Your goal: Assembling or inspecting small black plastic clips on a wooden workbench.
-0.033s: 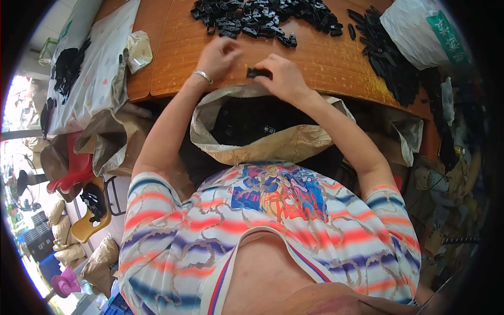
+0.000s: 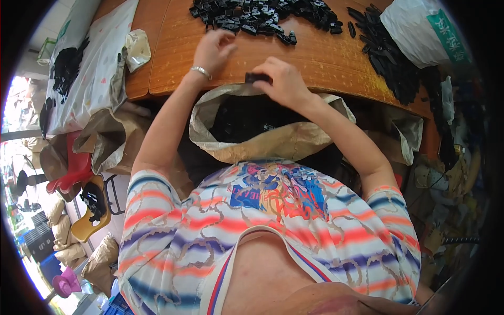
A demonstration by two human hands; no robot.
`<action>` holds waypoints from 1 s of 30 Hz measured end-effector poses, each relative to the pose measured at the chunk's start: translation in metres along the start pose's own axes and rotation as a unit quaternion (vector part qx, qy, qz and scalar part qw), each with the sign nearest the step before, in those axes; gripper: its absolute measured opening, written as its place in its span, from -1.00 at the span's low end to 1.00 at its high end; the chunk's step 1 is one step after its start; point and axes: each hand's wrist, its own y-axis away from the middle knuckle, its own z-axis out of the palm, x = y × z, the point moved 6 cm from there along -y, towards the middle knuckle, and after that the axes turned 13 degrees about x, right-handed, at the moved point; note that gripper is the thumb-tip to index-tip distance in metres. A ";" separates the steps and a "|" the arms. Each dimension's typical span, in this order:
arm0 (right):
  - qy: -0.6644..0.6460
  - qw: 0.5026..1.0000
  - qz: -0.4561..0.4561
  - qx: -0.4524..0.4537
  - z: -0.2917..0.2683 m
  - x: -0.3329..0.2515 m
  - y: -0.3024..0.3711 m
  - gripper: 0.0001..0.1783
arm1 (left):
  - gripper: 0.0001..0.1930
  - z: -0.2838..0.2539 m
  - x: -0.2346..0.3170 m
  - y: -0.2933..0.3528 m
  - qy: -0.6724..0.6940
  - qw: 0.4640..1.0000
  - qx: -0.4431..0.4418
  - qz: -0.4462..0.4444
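Observation:
My right hand (image 2: 285,81) pinches a small black plastic piece (image 2: 250,77) over the table's near edge. The fingers hide part of it, so its exact kind does not show. My left hand (image 2: 212,52), with a silver bracelet at the wrist, hovers by the near left edge of a heap of small black plastic parts (image 2: 262,17). Its fingers are bent, thumb and fingertips apart, and nothing shows between them. Below both hands an open woven sack (image 2: 262,149) gapes between the table and my body, with dark pieces inside.
Longer black strips (image 2: 386,63) are piled on the wooden table (image 2: 184,31) at the right, beside a white plastic bag (image 2: 415,31). At the left lie a pale sheet (image 2: 100,79) and a small clear bag (image 2: 138,51). A red chair (image 2: 73,168) and a yellow chair (image 2: 92,228) stand below.
My left hand has moved slightly up and left, closer to the heap. My right hand has shifted slightly, still pinching the black piece.

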 end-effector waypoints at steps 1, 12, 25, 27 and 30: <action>-0.013 0.999 -0.017 -0.033 -0.001 -0.014 0.009 -0.68 | -0.71 -0.007 0.003 -0.007 -0.091 0.994 0.040 0.045; 0.079 0.995 0.046 0.047 -0.027 0.056 -0.020 -0.80 | -0.75 0.000 -0.012 -0.009 -0.172 0.984 0.038 0.026; 0.284 0.954 0.093 0.026 -0.017 0.094 -0.043 -0.74 | -0.80 0.013 0.015 0.008 -0.089 0.993 -0.025 0.079; 0.255 0.963 0.081 0.023 -0.020 0.084 -0.040 -0.76 | -0.80 0.016 0.021 0.017 -0.094 0.991 -0.066 0.073; 0.103 0.992 0.001 0.067 -0.012 0.057 -0.044 -0.75 | -0.75 0.011 0.022 0.018 -0.044 0.997 -0.053 0.046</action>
